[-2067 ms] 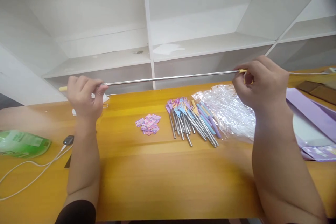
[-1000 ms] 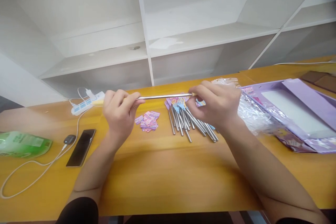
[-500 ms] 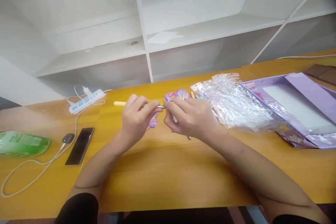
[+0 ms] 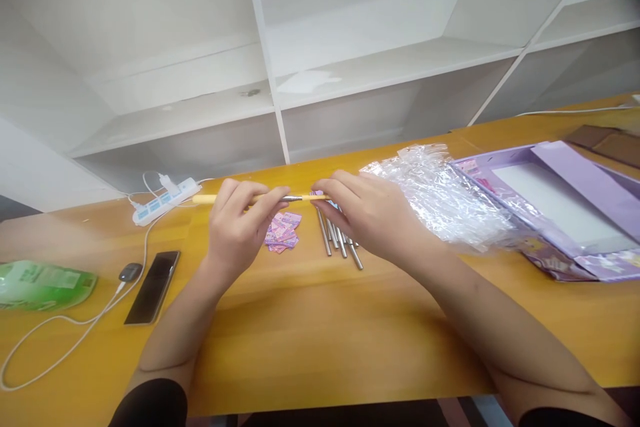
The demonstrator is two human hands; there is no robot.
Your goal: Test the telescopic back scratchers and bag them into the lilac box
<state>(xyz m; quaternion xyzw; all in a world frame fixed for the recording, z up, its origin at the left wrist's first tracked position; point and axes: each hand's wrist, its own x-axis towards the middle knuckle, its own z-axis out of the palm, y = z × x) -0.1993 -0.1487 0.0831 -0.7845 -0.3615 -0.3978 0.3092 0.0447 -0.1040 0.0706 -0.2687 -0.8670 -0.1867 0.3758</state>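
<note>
Between my hands is a slim yellow pen (image 4: 204, 199), held level, with a silver metal section (image 4: 294, 199) and a thin yellow length to its right. My left hand (image 4: 239, 217) is closed around its body, thumb and forefinger pinching near the metal part. At the opposite end, my right hand (image 4: 367, 210) pinches the thin yellow length between thumb and fingers. Below and left of my right hand lie several silver metal rods (image 4: 341, 241), their far ends hidden by that hand. Small pink and purple printed cards (image 4: 283, 232) lie in a pile between the hands.
Clear plastic bags (image 4: 445, 197) and an open purple box (image 4: 565, 200) occupy the right side. To the left are a power strip (image 4: 167, 201), a phone (image 4: 153, 287), a white cable (image 4: 60, 320), a black earbud case (image 4: 131, 272) and a green package (image 4: 45, 285). White shelving (image 4: 320, 97) stands behind.
My left hand has moved left, and a thin yellow length now shows between the metal section and my right hand. More of the cards and metal rods has come into sight.
</note>
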